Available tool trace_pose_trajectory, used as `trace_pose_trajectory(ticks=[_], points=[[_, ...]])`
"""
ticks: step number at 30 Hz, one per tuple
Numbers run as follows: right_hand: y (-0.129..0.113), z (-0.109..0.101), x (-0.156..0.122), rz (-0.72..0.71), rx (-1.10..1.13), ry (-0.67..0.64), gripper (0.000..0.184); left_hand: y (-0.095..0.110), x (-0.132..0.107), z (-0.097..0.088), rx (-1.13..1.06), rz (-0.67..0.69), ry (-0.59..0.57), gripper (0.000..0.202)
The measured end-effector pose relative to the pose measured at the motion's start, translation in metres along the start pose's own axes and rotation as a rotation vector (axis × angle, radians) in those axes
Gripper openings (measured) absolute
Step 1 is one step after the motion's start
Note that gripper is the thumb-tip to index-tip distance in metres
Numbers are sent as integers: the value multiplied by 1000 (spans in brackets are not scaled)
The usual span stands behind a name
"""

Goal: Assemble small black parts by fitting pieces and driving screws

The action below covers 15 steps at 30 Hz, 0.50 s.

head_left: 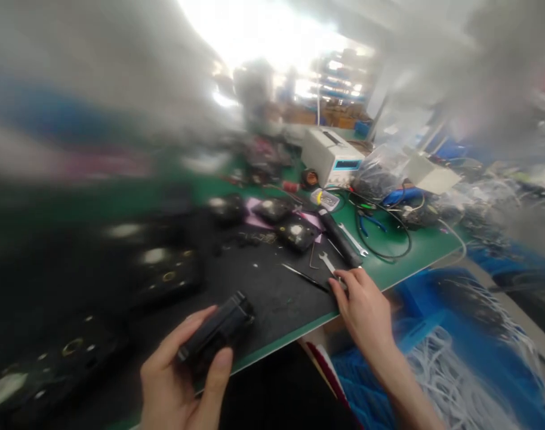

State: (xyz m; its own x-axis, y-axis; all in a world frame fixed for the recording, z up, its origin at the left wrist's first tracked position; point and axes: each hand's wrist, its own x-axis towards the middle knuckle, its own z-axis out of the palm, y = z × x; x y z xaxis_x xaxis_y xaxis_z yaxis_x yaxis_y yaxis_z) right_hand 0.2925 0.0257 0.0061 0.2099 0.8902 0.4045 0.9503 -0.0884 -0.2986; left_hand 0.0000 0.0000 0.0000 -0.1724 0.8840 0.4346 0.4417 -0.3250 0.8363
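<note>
My left hand is wrapped round a black box-shaped part, held above the front edge of the black mat. Farther right, my right hand has its thumb and fingers closed on the near end of a small open-end wrench; the far jaw points away from me over the mat. Just left of those fingertips lies a thin dark tool with a pale pointed tip. A hex key rests beside the wrench. Beyond it are a black cylindrical handle and a larger wrench.
Several black housings stand on the mat, blurred toward the left. At the back are a white instrument, blue-handled pliers and a looped black cable. Blue bins with white cables sit below the table's right edge.
</note>
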Motion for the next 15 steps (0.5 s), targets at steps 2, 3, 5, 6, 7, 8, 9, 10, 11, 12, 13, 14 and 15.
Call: trace_pose_trajectory(ticks=[2, 3, 5, 6, 7, 8, 9, 10, 11, 12, 13, 14, 15], points=[[8, 1, -1, 23, -52, -50, 26, 6, -3, 0, -46, -51, 13, 50], [11, 1, -1, 34, -70, -71, 28, 7, -5, -1, -56, -50, 18, 50], [16, -1, -1, 52, -91, -107, 32, 7, -7, -2, -57, -21, 1, 48], [20, -2, -1, 57, -94, -124, 34, 6, -8, -3, -57, -8, -12, 47], [23, -3, 0, 59, -91, -143, 35, 4, -8, -4, -59, 1, -24, 47], [28, -4, 1, 61, -85, -162, 36, 3, -9, -4, -59, 9, -30, 47], [32, -4, 3, 65, -79, -179, 37, 2, -9, -5, -57, 18, -30, 46], [37, -5, 6, 73, -77, -189, 39, 1, -9, -5, -54, 27, -29, 46], [40, -6, 8, 84, -80, -200, 40, 1, -9, -4, -53, 37, -30, 46], [43, -7, 11, 100, -89, -214, 41, 2, -9, -4, -54, 50, -31, 46], [44, -9, 13, 118, -103, -238, 42, 2, -8, -4, -56, 65, -32, 46], [43, -12, 14, 139, -116, -254, 42, 3, -8, -5, -59, 77, -38, 47], [39, -17, 14, 165, -121, -262, 42, 4, -7, -5, -64, 89, -46, 48]])
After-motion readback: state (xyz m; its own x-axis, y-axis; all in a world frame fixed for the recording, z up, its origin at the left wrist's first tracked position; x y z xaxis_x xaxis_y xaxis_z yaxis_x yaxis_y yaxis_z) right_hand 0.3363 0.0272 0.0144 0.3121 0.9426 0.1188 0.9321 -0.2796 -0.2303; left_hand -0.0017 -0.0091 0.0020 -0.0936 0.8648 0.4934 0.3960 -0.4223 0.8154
